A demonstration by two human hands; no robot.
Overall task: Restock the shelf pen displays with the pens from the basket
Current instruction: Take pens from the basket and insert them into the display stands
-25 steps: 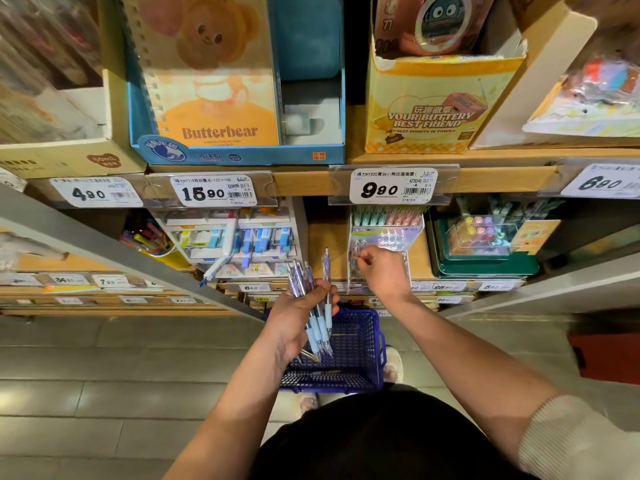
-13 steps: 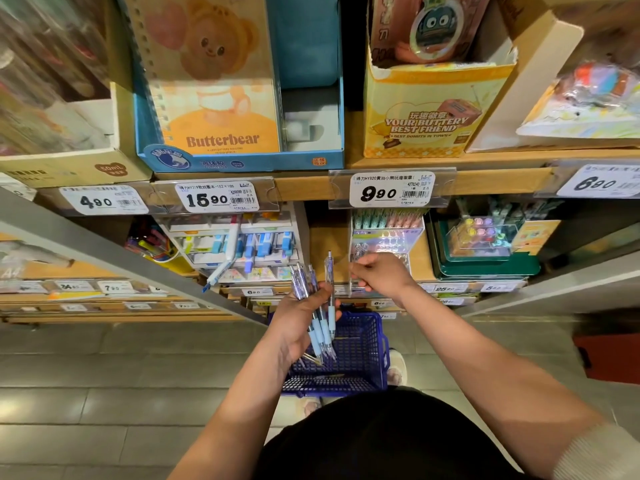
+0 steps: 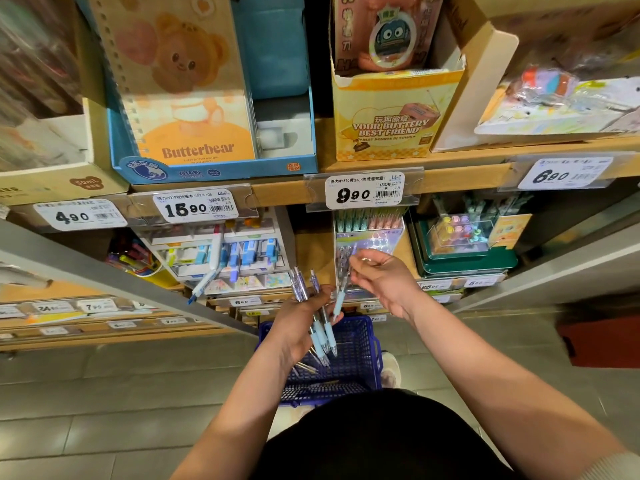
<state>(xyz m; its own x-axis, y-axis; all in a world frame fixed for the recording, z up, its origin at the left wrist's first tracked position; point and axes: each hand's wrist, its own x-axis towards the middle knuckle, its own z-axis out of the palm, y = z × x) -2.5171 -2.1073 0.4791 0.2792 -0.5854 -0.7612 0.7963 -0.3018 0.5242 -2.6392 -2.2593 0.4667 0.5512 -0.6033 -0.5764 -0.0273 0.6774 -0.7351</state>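
- The right hand [image 3: 388, 282] pinches a single pen [image 3: 340, 299] between thumb and fingers on its upper barrel. The pale blue grip end hangs down, and the upper end lies just before the pen display [image 3: 375, 237].
- The left hand [image 3: 296, 323] has its fingers curled round a bundle of pens [image 3: 299, 285], writing ends pointing down. It is above the blue basket [image 3: 376, 348], which stands on the floor below the shelf [image 3: 311, 252].
- The pen display is a clear stand near the front edge of the lower shelf, beneath the 9.90 price tag [image 3: 363, 192]. Green and pink pens fill its back row; whether a slot is free behind the right hand cannot be told.
- Judged step: seating one pen in the display.
- To do it well:
  - Turn the pen to match its neighbours in the display.
  - Bring it in line with the slot before lowering it, so it does not catch the clear front wall.
  - Part the fingers only once the pen rests at the bottom.
  - Hold the bundle low and apart from the right hand so no pen slips or fouls the display.
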